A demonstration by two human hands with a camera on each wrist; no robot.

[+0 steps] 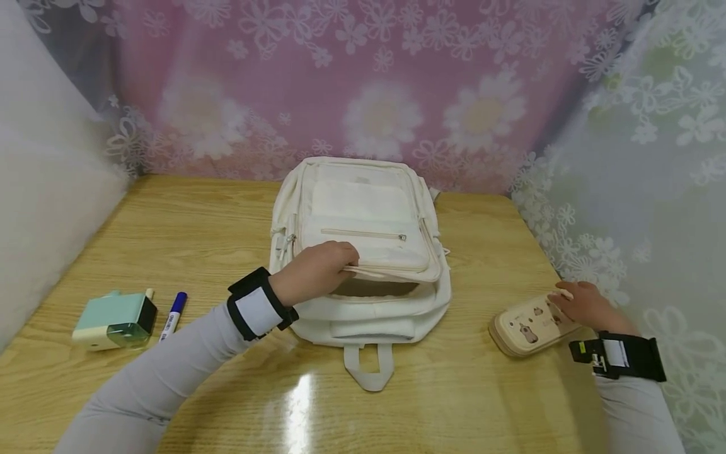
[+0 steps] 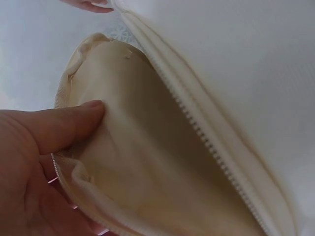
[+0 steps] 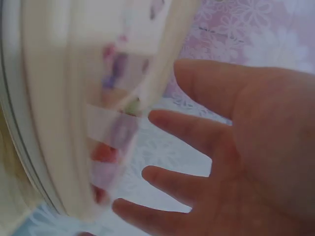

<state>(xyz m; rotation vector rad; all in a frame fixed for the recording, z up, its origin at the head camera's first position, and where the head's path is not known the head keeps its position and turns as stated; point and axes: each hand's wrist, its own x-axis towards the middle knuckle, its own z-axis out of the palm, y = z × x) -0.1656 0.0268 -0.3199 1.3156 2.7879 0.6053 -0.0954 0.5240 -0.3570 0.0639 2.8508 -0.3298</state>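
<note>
A cream-white backpack (image 1: 363,198) with beige lining (image 2: 142,132), center frame, against a yellow-brown, wood-grained counter (image 1: 210,221); at lower right, a pale-yellow case (image 1: 513,325) printed with brown figures; at lower left, a mint-and-cream device (image 1: 110,312) and blue-capped white marker (image 1: 173,315); across the top, pink fabric (image 1: 317,88) with white flowers.

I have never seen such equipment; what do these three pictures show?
There is no machine: a person works with a bare left hand and right hand. The wide picture comes from a camera on the head; the two closer ones, from cameras on the wrists. On the wood-grain table lie a cream backpack, a pencil case, a blue-capped marker and what looks like a mint-green sharpener. The left hand pinches the edge of the backpack's opening. The right hand is at the pencil case, but no firm grip shows.
</note>
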